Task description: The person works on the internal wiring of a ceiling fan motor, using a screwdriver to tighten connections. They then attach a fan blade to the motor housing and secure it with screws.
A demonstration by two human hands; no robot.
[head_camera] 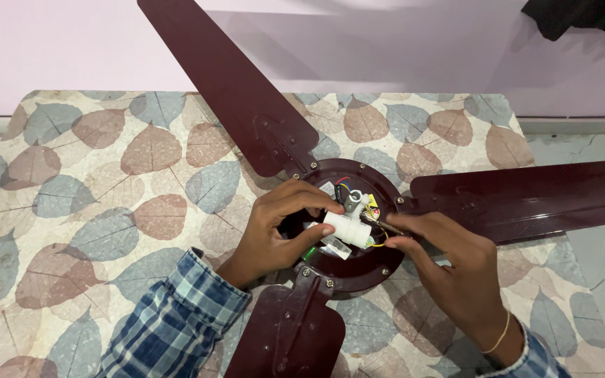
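A dark maroon ceiling fan [358, 273] lies flat on a table [71, 175] covered with a cloth printed in grey, pink and tan leaves. The round motor housing sits toward the middle of the table, a little nearer its far edge, with its open centre facing up.

Three maroon blades spread from the housing. One blade [225, 77] runs toward the table's far edge and past it, over to the pale lilac wall. A second blade [533, 199] reaches out past the right edge. The third blade [288, 336] points to the near edge, between the person's forearms.

Inside the housing lies a white cylindrical capacitor [348, 229], tilted, with yellow, red and blue wires [374, 204] bunched just beside it and a small grey shaft end standing behind it.

The left hand [274, 231], in a blue and white checked sleeve [176, 322], comes in from the near left. Its grip is pinching the capacitor: the thumb presses the lower end while the fingers curl over the top.

The right hand [449, 273], with a thin gold bangle at the wrist, comes in from the near right. Its thumb and forefinger are pressed together on a slim dark tool [381, 224], which looks like a screwdriver shaft; its tip touches the wired end of the capacitor.

A dark piece of cloth [582, 17] hangs at the top right corner of the view, against the wall.
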